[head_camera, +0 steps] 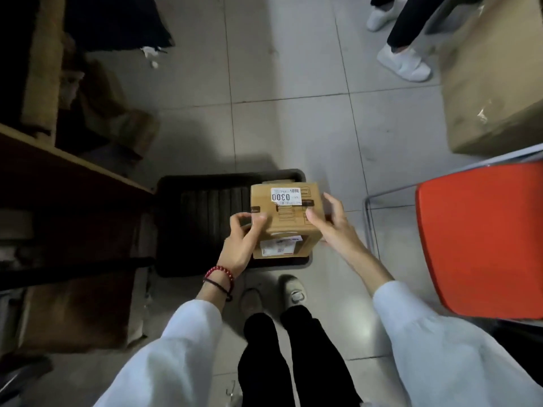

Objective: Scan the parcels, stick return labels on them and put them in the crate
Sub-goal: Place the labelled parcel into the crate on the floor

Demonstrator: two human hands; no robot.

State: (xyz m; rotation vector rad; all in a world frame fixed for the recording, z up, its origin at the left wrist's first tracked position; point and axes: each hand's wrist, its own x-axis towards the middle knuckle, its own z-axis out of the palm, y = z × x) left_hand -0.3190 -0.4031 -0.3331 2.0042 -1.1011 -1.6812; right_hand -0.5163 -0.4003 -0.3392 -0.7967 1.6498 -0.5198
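A small brown cardboard parcel (pixel 286 218) hangs over the right part of a black plastic crate (pixel 199 224) on the floor. A white label reading 0300 sits on its top face and a second white label on its near side. My left hand (pixel 241 245) grips the parcel's left edge with curled fingers. My right hand (pixel 329 224) holds its right side, thumb on top and fingers behind. Another brown parcel edge shows inside the crate behind the held one.
A red chair (pixel 482 239) with a metal frame stands to the right. A large cardboard box (pixel 493 83) is at the far right, with another person's legs and white shoes (pixel 402 63) beside it. Dark shelving with cardboard (pixel 73 177) fills the left. My own feet stand just before the crate.
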